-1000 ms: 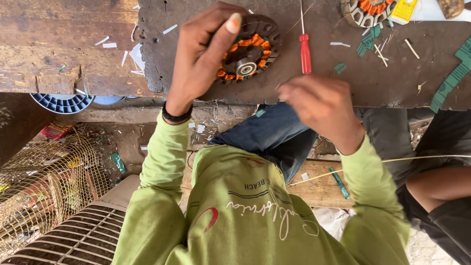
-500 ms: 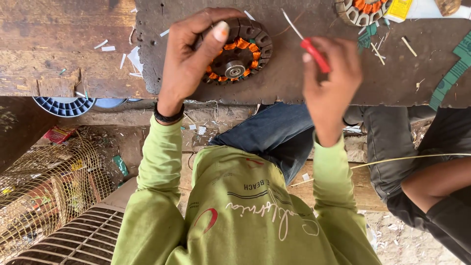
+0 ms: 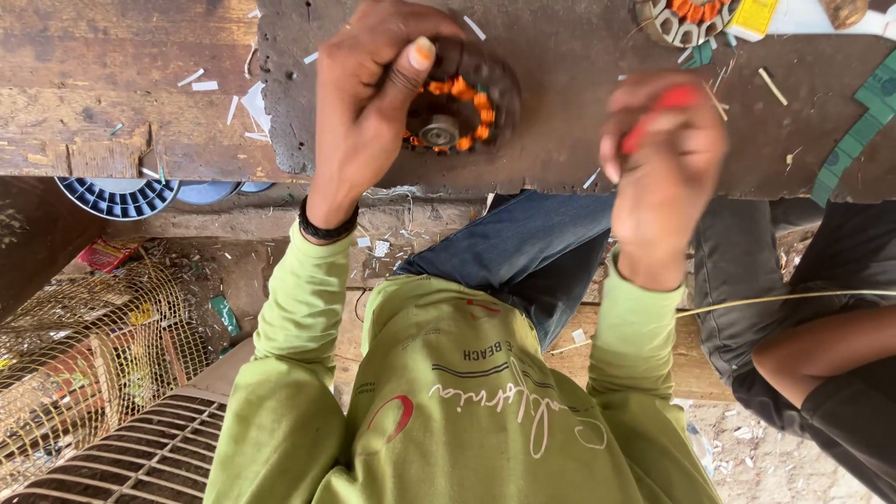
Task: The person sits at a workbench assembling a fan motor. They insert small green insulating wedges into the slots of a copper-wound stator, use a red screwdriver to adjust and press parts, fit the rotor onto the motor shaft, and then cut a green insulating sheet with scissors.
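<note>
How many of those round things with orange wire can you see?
2. One round stator under the left hand; another at the bench's top edge, partly cut off. More may be out of view.

Repair workshop, worn wooden workbench (image 3: 112, 84), wound motor stators (image 3: 457, 107), wire fan guards (image 3: 121, 457) beneath

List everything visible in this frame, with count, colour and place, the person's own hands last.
motor stator: one, dark with orange windings, on the bench
second stator: one, orange and pale, bench top edge
workbench: one, brown wood
paper scraps: several, white, on the bench
wire fan guard: one, rusty, floor at left
left hand: on the motor stator
right hand: closed round a red-handled tool, blurred
</note>
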